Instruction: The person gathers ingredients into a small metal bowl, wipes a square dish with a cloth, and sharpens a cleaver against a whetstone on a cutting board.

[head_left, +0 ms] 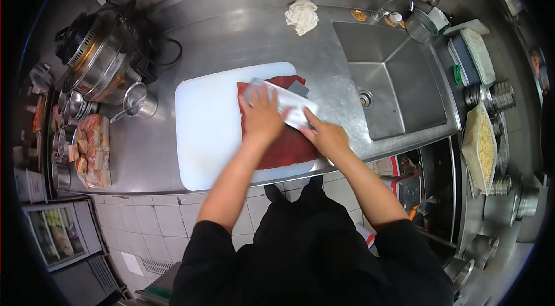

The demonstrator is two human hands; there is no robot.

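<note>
A red cloth (286, 147) lies over the right part of a white cutting board (208, 127). Across the upper part of the cloth is a pale, blurred flat item (289, 104), slanting down to the right. My left hand (265, 115) rests on its left part with the fingers spread. At its right end, my right hand (326, 135) holds the edge between thumb and fingers. A small grey piece (299, 88) shows just above the pale item, over the red cloth.
A crumpled white cloth (302, 16) lies behind the board. To the right is a steel sink (393, 80). At left stand a metal pot (140, 101), bagged bread (92, 150) and a large glass-bowled appliance (98, 69). A noodle-like food tray (481, 150) sits far right.
</note>
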